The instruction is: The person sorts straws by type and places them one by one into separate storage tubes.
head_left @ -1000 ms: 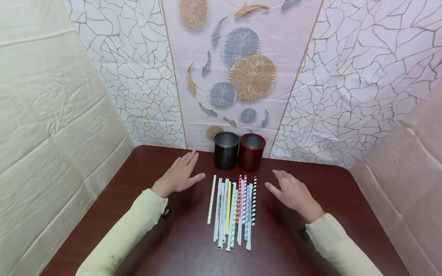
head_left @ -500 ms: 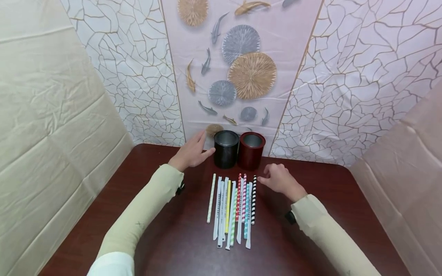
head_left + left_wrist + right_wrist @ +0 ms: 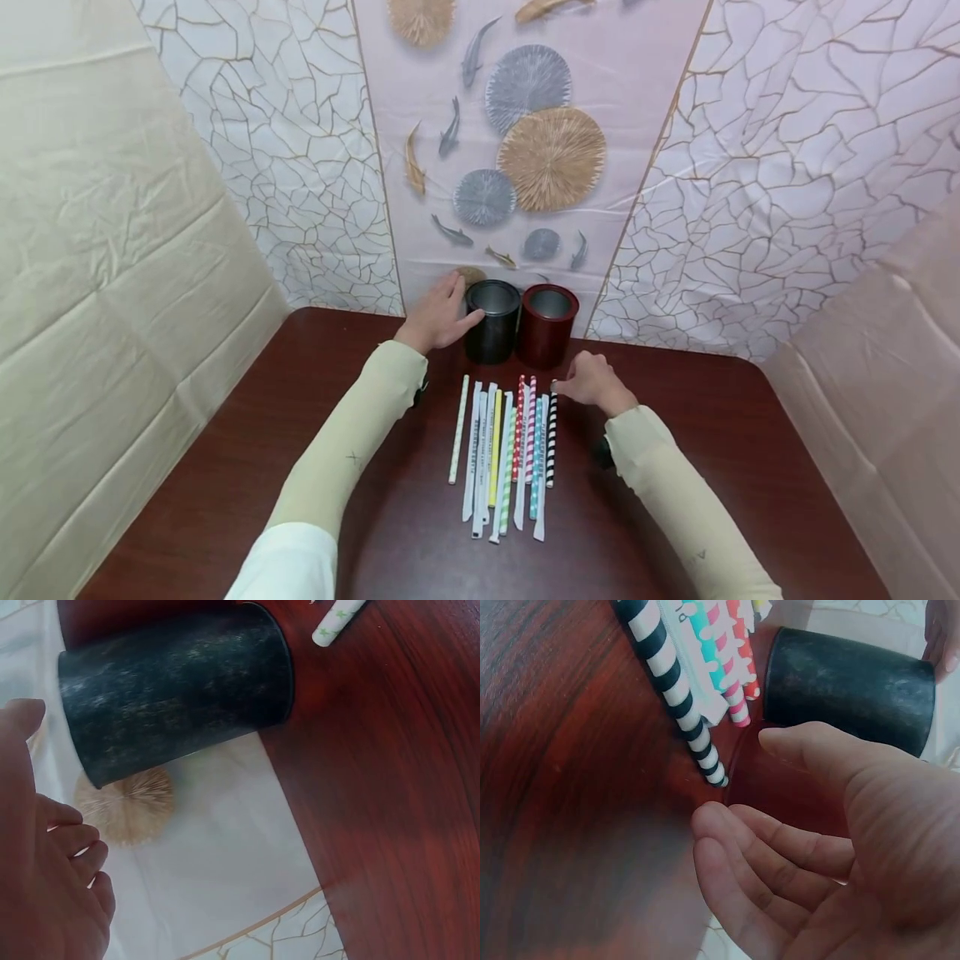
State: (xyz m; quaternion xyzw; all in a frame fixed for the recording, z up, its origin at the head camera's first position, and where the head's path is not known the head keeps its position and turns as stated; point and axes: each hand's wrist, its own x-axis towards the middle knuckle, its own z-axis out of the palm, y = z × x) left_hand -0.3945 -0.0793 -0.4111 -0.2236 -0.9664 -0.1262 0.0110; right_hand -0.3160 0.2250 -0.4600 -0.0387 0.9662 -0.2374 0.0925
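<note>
My left hand point(image 3: 438, 318) is at the left side of a black can point(image 3: 491, 340), its thumb over the near rim and its fingers extended behind. In the left wrist view a gap shows between the loosely bent fingers and the can wall. My right hand point(image 3: 596, 382) hovers at the far end of a black-and-white striped paper straw point(image 3: 552, 442). Seen from the right wrist, thumb and curved fingers stand apart around that straw's tip, gripping nothing. Several more straws lie side by side, among them a yellow straw point(image 3: 496, 450) and some in white paper wrappers.
A dark red can point(image 3: 547, 342) stands right of the black one, both at the back of the dark wooden table point(image 3: 360, 517). Behind them hangs a patterned cloth point(image 3: 555, 158). A pale green-starred straw point(image 3: 459, 429) lies leftmost in the row.
My left hand has moved right and away from me to the black can. The right hand has moved left to the striped straw's end, its fingers bending. Straws and cans stay put.
</note>
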